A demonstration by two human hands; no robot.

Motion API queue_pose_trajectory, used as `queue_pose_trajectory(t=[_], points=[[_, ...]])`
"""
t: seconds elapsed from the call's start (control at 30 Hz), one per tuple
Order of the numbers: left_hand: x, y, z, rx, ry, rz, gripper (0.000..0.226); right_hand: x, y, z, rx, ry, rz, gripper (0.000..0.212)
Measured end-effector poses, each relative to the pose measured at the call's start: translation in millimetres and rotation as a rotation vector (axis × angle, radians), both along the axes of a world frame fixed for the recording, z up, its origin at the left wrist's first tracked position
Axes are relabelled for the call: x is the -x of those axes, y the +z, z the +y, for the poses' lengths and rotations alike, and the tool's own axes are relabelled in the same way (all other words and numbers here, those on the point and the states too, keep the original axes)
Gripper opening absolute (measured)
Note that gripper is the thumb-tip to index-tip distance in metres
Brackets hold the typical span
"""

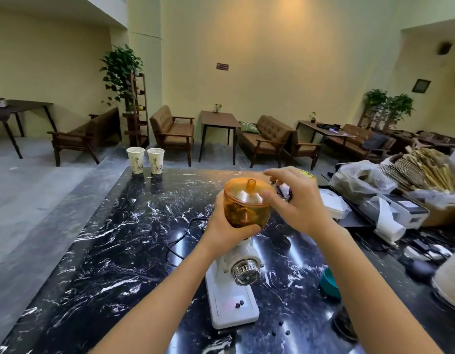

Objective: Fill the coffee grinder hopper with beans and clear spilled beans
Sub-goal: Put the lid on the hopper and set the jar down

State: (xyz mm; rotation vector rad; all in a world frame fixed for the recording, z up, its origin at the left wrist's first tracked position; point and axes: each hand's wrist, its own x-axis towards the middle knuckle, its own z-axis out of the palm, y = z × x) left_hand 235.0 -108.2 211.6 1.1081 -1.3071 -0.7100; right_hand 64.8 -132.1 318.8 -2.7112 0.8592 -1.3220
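Observation:
A white coffee grinder (234, 297) stands on the black marble counter (119, 251). Its amber see-through hopper (243, 213) sits on top, with beans inside and its amber lid (244, 192) on. My left hand (226, 226) grips the hopper's lower left side. My right hand (295, 200) rests its fingers on the right edge of the lid. Two spilled beans (239, 303) lie on the grinder's base tray. Three more beans (281, 328) lie on the counter just right of the base.
Two paper cups (146, 159) stand at the counter's far left edge. A teal bowl (329, 282) sits right of the grinder, and a dark container (345, 323) nearer me. Plastic bags, a receipt printer (405, 210) and cables crowd the right side. A black power cord (180, 236) runs left of the grinder.

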Motion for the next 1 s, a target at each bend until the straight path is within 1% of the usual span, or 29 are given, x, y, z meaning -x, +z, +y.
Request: queue_pose_trajectory(t=[0.1, 0.17, 0.23, 0.27, 0.33, 0.4, 0.5, 0.57, 0.6, 0.63, 0.67, 0.73, 0.77, 0.8, 0.83, 0.87, 0.9, 0.93, 0.97, 1.0], points=[[-2, -2, -2, 0.013, 0.003, -0.018, 0.103, 46, -9, -18, -0.148, -0.089, -0.122, 0.02], [0, -4, -3, 0.025, 0.033, -0.03, 0.107, 89, -24, -36, -0.337, -0.191, -0.137, 0.014], [3, -8, -3, 0.032, 0.085, -0.034, 0.106, 137, -51, -60, -0.54, -0.318, -0.109, 0.013], [5, -9, -3, 0.046, 0.107, -0.039, 0.101, 162, -67, -72, -0.623, -0.377, -0.102, 0.014], [9, -10, -4, 0.096, 0.141, -0.05, 0.085, 209, -104, -96, -0.763, -0.463, -0.096, 0.016], [15, -12, -5, 0.152, 0.205, -0.062, 0.069, 246, -142, -119, -0.882, -0.497, -0.03, 0.021], [27, -20, -3, 0.2, 0.347, -0.073, 0.054, 284, -198, -143, -0.967, -0.474, 0.134, 0.038], [41, -25, 1, 0.167, 0.459, -0.076, 0.046, 296, -230, -151, -0.971, -0.395, 0.238, 0.057], [49, -28, 4, 0.127, 0.54, -0.096, 0.048, 299, -243, -153, -0.97, -0.344, 0.28, 0.069], [57, -32, 9, 0.08, 0.648, -0.143, 0.054, 300, -253, -155, -0.97, -0.286, 0.314, 0.08], [66, -35, 13, 0.033, 0.768, -0.204, 0.055, 299, -260, -156, -0.972, -0.225, 0.335, 0.089], [89, -45, 23, -0.006, 1.073, -0.303, 0.038, 294, -269, -162, -0.978, -0.124, 0.343, 0.104], [105, -53, 28, 0.012, 1.217, -0.32, 0.03, 291, -274, -164, -0.978, -0.093, 0.351, 0.108], [126, -62, 33, 0.028, 1.313, -0.32, 0.025, 287, -277, -166, -0.971, -0.071, 0.367, 0.11], [148, -72, 36, 0.023, 1.332, -0.339, 0.022, 284, -280, -167, -0.948, -0.053, 0.382, 0.107], [172, -81, 37, -0.023, 1.237, -0.372, 0.02, 280, -283, -167, -0.915, -0.037, 0.381, 0.101], [196, -92, 36, -0.108, 1.051, -0.399, 0.019, 277, -286, -165, -0.888, -0.019, 0.363, 0.094], [219, -103, 33, -0.215, 0.814, -0.41, 0.017, 276, -288, -161, -0.877, -0.001, 0.325, 0.087], [241, -113, 29, -0.319, 0.581, -0.421, 0.023, 278, -290, -158, -0.891, 0.015, 0.263, 0.082], [261, -123, 23, -0.413, 0.386, -0.422, 0.04, 282, -292, -154, -0.932, 0.028, 0.175, 0.08]])
